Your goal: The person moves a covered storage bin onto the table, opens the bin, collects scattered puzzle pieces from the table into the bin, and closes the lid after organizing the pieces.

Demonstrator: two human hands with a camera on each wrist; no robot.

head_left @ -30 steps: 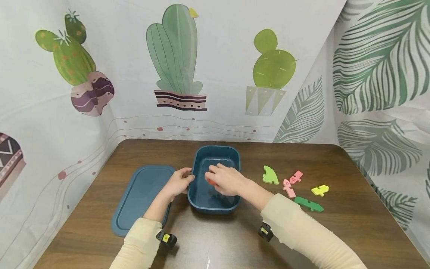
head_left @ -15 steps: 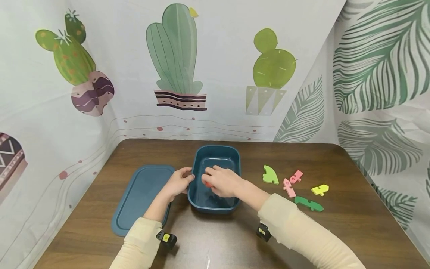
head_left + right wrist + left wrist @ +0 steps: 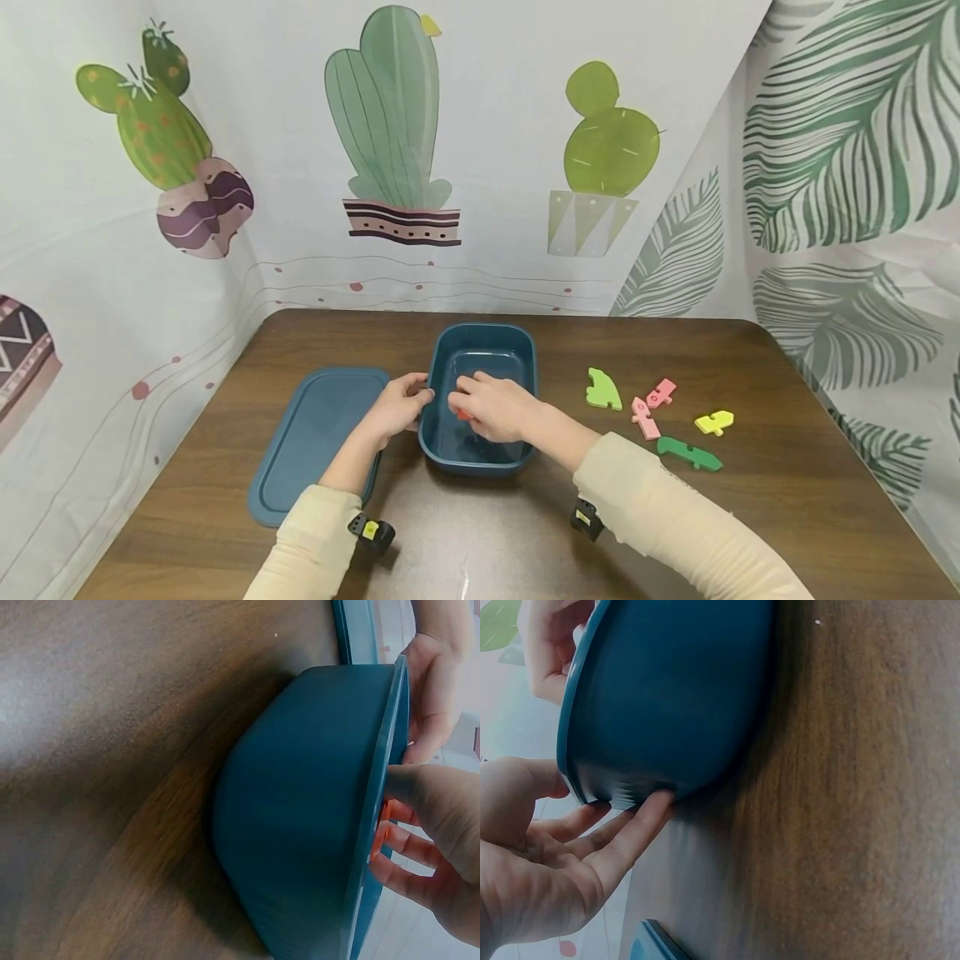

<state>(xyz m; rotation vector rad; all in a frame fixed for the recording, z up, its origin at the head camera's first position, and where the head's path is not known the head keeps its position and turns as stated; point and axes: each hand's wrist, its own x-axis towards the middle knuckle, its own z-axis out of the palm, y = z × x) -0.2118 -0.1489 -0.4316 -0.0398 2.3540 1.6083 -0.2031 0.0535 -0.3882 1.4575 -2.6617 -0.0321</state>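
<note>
A teal box (image 3: pixel 525 350) stands open in the middle of the wooden table. My right hand (image 3: pixel 468 402) reaches down into it, fingers curled over a small orange piece (image 3: pixel 461 413). The right wrist view shows that orange piece (image 3: pixel 379 831) between those fingers (image 3: pixel 409 851) and the box rim (image 3: pixel 384 787). My left hand (image 3: pixel 415 402) rests on the box's left side. In the left wrist view its fingers (image 3: pixel 634 832) lie straight against the outer wall (image 3: pixel 682 697), thumb by the rim.
The teal lid (image 3: pixel 315 442) lies flat left of the box. On the table to the right lie foam pieces: light green (image 3: pixel 603 390), two pink (image 3: pixel 645 418) (image 3: pixel 662 393), yellow (image 3: pixel 714 423), dark green (image 3: pixel 690 455). Printed cloth walls stand on three sides.
My right hand has sunk a little lower and leftward inside the box with the orange piece. The left hand and the box have stayed put.
</note>
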